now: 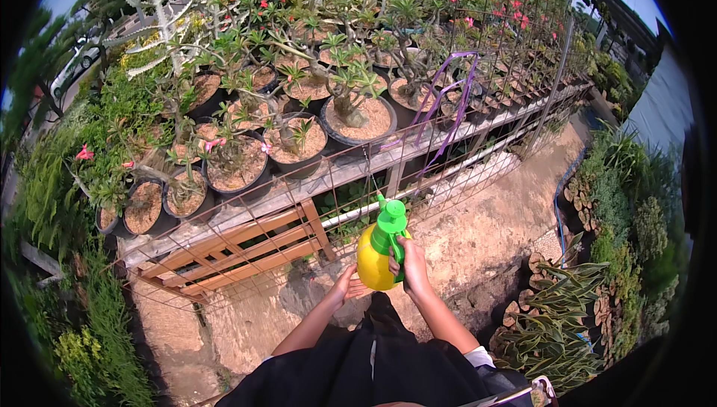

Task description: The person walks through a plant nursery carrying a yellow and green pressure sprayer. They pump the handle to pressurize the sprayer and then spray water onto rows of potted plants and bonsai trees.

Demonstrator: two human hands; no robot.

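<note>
Along the far side of a wire fence (pixel 448 160), round dark pots (pixel 358 119) of sandy soil are set in rows on a raised bench (pixel 246 205) of weathered planks, each bearing a thick-stemmed plant, some with pink flowers (pixel 84 154). Purple ribbon (pixel 448 101) is draped over the mesh. Bare, rough ground (pixel 478 235) is seen below, edged on the right by striped, sword-leaved plants (pixel 560 317).

Over that ground, just short of the fence, a sprayer (pixel 381 246) is held upright, its long axis tilted slightly, with the green plastic head and nozzle pointed up toward the pots. Its smooth, rounded yellow body is cupped from below by the left hand (pixel 347 284), palm up, fingers spread. The green trigger is gripped by the right hand (pixel 411 261), fingers curled round it.
</note>
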